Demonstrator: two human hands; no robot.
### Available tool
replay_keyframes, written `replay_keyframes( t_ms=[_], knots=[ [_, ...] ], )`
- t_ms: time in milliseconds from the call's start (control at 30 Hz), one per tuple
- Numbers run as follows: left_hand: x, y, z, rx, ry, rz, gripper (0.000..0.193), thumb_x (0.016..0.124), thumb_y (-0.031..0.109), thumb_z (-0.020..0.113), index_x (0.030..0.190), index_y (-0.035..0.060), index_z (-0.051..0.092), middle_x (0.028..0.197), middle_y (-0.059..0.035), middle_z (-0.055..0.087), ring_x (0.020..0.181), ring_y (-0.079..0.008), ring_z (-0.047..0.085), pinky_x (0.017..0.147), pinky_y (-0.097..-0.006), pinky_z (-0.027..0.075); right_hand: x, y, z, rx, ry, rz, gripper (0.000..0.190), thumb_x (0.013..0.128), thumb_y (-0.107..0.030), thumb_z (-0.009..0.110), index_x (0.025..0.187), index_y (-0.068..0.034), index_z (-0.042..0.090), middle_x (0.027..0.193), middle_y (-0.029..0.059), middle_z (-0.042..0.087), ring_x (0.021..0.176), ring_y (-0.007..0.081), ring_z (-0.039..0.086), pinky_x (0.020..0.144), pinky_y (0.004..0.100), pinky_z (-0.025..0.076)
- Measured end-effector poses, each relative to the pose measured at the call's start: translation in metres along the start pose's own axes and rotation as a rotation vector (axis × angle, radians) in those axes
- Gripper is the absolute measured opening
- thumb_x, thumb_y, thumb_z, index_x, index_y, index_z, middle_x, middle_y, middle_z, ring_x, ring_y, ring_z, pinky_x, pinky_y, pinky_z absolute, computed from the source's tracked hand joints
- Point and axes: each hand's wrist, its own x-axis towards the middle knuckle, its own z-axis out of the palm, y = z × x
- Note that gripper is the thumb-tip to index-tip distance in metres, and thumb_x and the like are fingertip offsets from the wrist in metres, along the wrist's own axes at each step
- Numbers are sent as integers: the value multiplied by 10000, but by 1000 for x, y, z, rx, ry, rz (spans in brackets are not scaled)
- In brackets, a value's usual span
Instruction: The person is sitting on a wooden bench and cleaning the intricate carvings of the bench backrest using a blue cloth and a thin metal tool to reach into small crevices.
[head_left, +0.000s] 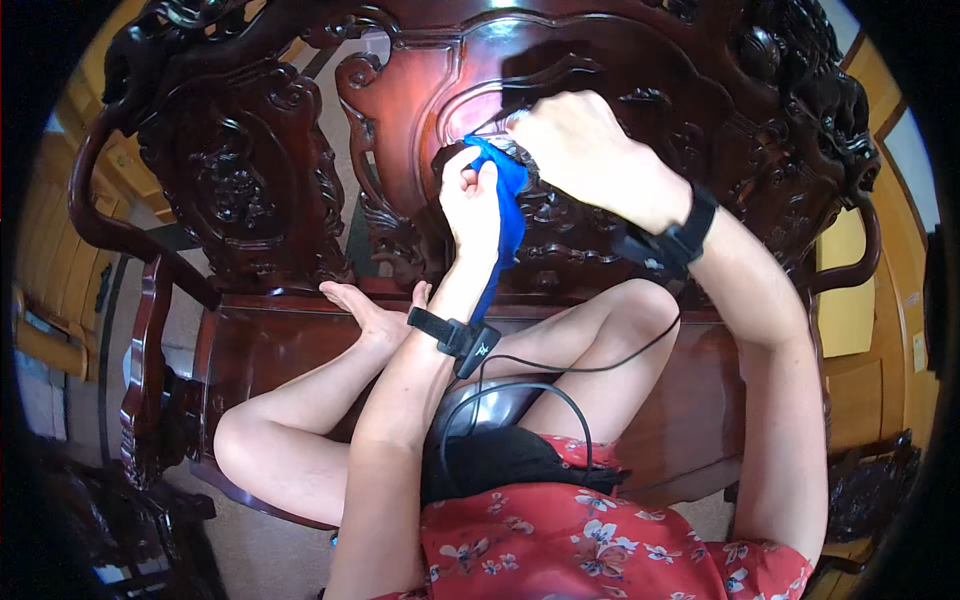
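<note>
A bright blue cloth (510, 217) hangs from my left hand (472, 199), pinched between thumb and fingers, and trails down along the forearm. My right hand (566, 142) is raised just to the right of the cloth's top, with its back towards me. Its fingertips are hard to make out, so whether it holds anything cannot be told. Both hands are in front of the carved dark wooden backrest (405, 97) of a bench. Thin dark lines show between the hands, too unclear to name. Each wrist wears a black strapped device.
Bare legs are folded on the polished wooden bench seat (262, 352). A black cable (585, 369) loops over the lap. Curved wooden armrests (94, 187) rise at the left and right. A metallic rounded object (487, 405) lies between the legs.
</note>
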Motion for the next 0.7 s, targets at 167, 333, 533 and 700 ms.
replay_keyframes(
  t_ms=[167,333,533,700],
  knots=[
    [-1,2,-14,28,13,0,267,895,1,646,1156,40,606,843,10,563,730,-63,524,689,-209,469,31,4,-10,79,-259,100,56,716,-49,609,742,-11,641,770,196,658,770,382,660,651,458,526],
    [1,4,-22,22,5,-2,268,897,53,677,1160,31,629,878,10,604,749,-54,548,696,-192,464,-27,4,48,632,-169,387,384,823,3,541,1172,-81,678,1026,213,679,946,369,665,817,384,538],
    [-1,7,-44,62,27,0,270,892,5,659,1153,21,591,821,4,567,718,-57,543,644,-217,472,-59,-59,108,951,102,595,323,976,-78,521,1287,-50,599,890,68,671,719,152,609,647,304,479],
    [2,15,-47,149,-10,31,284,905,72,674,1178,61,596,818,4,603,676,-42,530,604,-188,440,-62,-73,100,1079,219,802,323,962,-127,536,1271,-69,609,1164,186,661,1068,296,662,876,324,505]
  ],
)
